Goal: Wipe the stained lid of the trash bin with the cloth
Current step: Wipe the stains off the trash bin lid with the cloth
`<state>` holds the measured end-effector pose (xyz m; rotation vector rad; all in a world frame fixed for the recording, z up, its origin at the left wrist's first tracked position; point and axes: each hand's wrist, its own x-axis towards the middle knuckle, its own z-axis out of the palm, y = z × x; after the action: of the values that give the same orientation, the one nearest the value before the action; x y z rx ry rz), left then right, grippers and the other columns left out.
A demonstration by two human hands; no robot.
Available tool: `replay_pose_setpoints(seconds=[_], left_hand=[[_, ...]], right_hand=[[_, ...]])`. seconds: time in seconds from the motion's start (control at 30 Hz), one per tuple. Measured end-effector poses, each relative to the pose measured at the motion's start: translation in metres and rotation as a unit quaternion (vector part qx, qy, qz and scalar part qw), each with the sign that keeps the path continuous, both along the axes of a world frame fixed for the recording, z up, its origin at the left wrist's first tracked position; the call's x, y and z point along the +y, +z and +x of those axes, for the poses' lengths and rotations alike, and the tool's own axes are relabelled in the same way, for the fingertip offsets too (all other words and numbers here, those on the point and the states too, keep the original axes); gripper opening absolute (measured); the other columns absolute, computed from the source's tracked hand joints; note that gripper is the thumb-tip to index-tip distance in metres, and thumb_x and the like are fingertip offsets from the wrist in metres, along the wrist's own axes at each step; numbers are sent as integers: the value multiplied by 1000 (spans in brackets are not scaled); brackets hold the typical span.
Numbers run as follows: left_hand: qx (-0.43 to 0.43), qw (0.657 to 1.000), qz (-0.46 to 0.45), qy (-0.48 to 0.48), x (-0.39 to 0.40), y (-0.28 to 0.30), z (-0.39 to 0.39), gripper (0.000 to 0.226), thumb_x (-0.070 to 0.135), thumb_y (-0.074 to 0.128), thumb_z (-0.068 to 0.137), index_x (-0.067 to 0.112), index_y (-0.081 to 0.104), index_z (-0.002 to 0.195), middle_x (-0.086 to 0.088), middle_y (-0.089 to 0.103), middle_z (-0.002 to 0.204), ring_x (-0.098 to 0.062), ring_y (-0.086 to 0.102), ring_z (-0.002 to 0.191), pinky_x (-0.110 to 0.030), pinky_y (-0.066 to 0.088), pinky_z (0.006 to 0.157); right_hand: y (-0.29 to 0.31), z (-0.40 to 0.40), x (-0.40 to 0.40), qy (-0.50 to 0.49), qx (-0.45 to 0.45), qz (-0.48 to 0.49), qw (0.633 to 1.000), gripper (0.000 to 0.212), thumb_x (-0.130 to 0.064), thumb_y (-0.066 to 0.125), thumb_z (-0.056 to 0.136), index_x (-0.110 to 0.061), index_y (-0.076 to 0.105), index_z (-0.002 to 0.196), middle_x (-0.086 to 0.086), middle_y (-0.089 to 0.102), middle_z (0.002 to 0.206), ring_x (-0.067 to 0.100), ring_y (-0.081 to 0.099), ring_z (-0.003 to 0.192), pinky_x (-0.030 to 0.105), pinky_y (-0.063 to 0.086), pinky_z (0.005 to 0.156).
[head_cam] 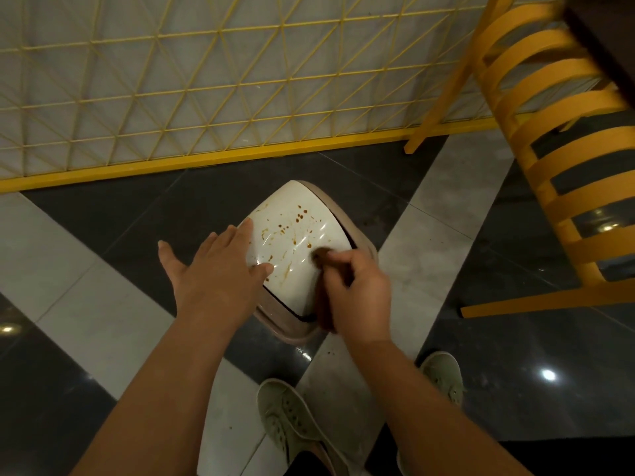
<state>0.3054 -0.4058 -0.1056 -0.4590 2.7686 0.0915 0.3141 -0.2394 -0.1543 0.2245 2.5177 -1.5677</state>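
The bin (311, 324) stands on the floor (446, 214) between a yellow fence (171, 108) and a chair (556, 159), at the person's shoes. Its white lid (295, 242) is spattered with brown stains (300, 214). The left hand (220, 273) lies flat on the lid's near-left edge, fingers (245, 230) released and straight, likely to steady the swinging lid. The right hand (357, 293) clenches a brown cloth (323, 255), pressing it to the lid's right side, apparently just starting the wipe.
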Motion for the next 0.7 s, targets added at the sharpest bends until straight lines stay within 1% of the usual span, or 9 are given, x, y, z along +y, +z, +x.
replay_pose_setpoints(seconds=[0.07,0.13,0.23,0.3,0.4,0.43,0.53,0.63,0.7], left_hand=[[4,1000,-4,-4,0,0,-1,70,56,40,92,36,5,149,8,17,157,-14,14,144,-60,-12,108],[6,1000,-3,-6,1,0,0,70,55,40,91,36,5,149,8,18,157,-14,14,144,-60,-12,108],[0,1000,2,-1,0,0,0,71,56,42,91,36,6,149,7,18,157,-15,14,144,-60,-13,108],[-1,1000,4,1,0,-1,0,71,56,42,91,36,5,149,7,18,157,-16,14,144,-60,-13,108],[-3,1000,4,3,0,-1,0,72,57,41,91,36,5,149,7,18,157,-16,14,144,-60,-13,108],[-2,1000,3,3,0,-1,0,71,57,42,91,36,5,149,8,18,156,-16,14,144,-60,-13,108],[5,1000,3,4,0,-2,-1,71,57,43,90,37,6,148,8,20,156,-16,15,144,-61,-11,108],[14,1000,8,5,2,-2,1,71,55,44,90,36,7,148,7,21,155,-16,16,144,-60,-11,108],[13,1000,9,5,1,-1,1,72,55,44,90,36,7,148,7,21,155,-16,16,144,-60,-12,108]], right_hand=[[-3,24,-9,105,26,34,993,19,-24,63,88,-30,64,106,-14,63,109,0,57,100,20,49,92],[-14,33,-1,130,4,73,989,20,-25,63,88,-28,64,108,-10,65,111,4,58,104,24,50,94],[-16,24,18,43,-61,79,994,19,-25,62,90,-31,63,108,-12,65,109,6,59,102,30,52,93],[-9,17,22,-15,-43,56,997,18,-23,62,90,-32,64,105,-14,64,105,3,59,99,29,53,91],[5,13,17,-141,15,-48,989,20,-16,59,91,-33,61,101,-17,61,103,1,58,99,30,53,91],[8,13,16,-157,34,-60,985,24,-13,59,90,-34,59,101,-17,58,104,1,57,101,31,52,92],[9,20,7,-89,8,-42,995,39,-10,59,89,-46,48,101,-17,49,118,3,50,113,27,49,96],[1,29,4,-31,-26,-3,999,38,-8,58,90,-40,45,105,-10,44,128,1,47,113,10,46,89],[-4,28,8,-20,-13,38,999,35,-11,57,91,-37,46,111,-10,45,128,1,49,107,10,48,84]])
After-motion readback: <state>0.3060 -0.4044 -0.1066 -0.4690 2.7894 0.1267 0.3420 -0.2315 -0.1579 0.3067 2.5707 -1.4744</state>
